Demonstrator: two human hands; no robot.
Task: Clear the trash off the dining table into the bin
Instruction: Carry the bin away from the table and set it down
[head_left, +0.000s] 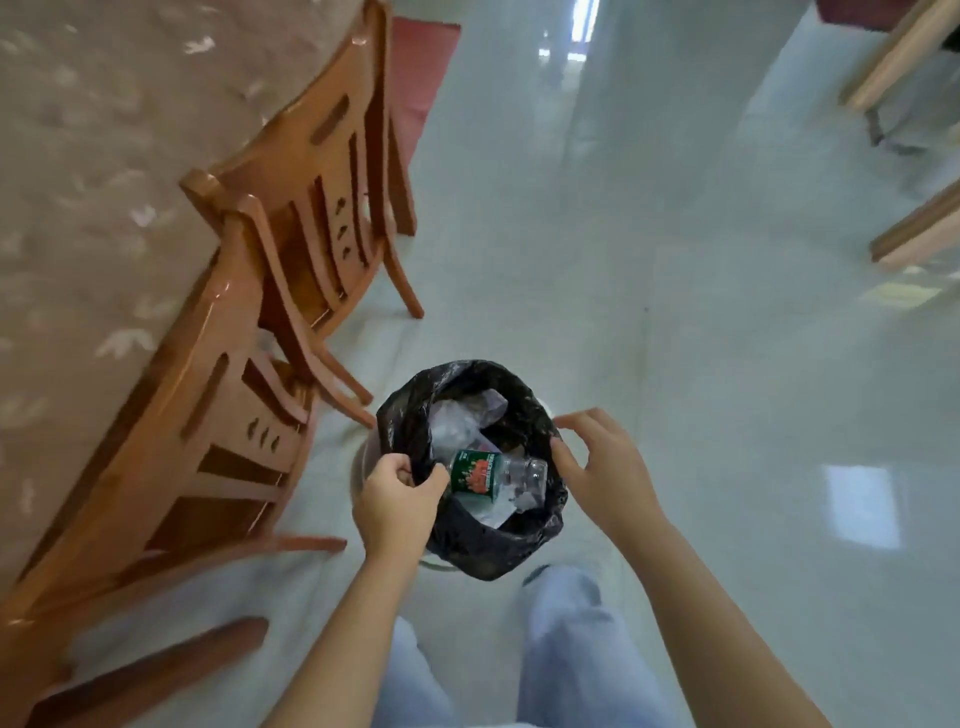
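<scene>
The left hand (397, 501) pinched the rim of the black bin bag (478, 551); the right hand (605, 470) hovered beside it, fingers wide.

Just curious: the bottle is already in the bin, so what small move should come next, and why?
Probably the right hand should close on the right edge of the black bag. The left hand pinches its left edge, the right hovers by the rim holding nothing, and the bottle lies inside.

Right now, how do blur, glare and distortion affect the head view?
Head view: wide-angle distortion bows the orange wooden chairs; glare streaks the glossy pale floor; the patterned tablecloth is blurred; the green-labelled plastic bottle inside the black bin bag reads sharpest.
</scene>
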